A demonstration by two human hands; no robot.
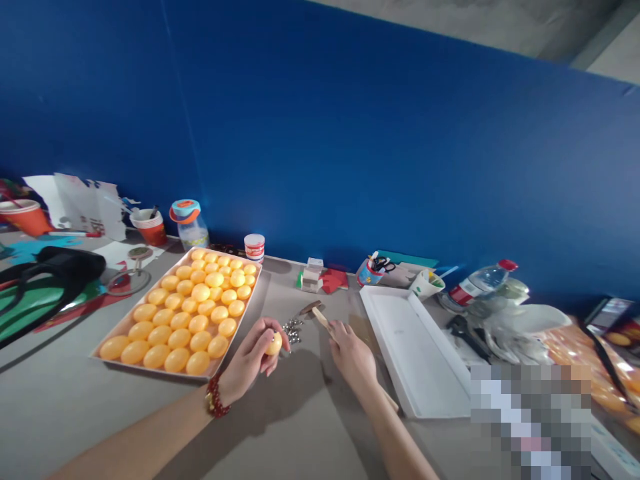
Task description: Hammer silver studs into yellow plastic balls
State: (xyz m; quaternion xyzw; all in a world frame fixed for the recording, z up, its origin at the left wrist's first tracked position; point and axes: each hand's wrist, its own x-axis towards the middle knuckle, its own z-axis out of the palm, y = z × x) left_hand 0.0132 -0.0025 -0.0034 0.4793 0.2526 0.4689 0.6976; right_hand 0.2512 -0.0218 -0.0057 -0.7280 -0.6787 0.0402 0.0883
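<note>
My left hand point(254, 352), with a red bead bracelet at the wrist, has its fingers closed around an orange table tennis ball point(273, 343). A small dark spot or piece shows at the top of the ball, too small to make out. My right hand point(352, 355) is closed on the wooden handle of a hammer point(321, 316). The hammer's head lies toward the far side, close to the table, and its handle end shows beyond my wrist. Between the hands lies a heap of small shiny metal pieces point(293, 331). Left of my left hand stands a tray of orange balls point(205, 375).
A long white tray point(425, 360) lies to the right. Along the blue wall stand a round tub point(255, 247), a small box point(313, 276), a cup with scissors point(371, 272) and a plastic bottle point(480, 283). A black strap point(55, 273) lies far left.
</note>
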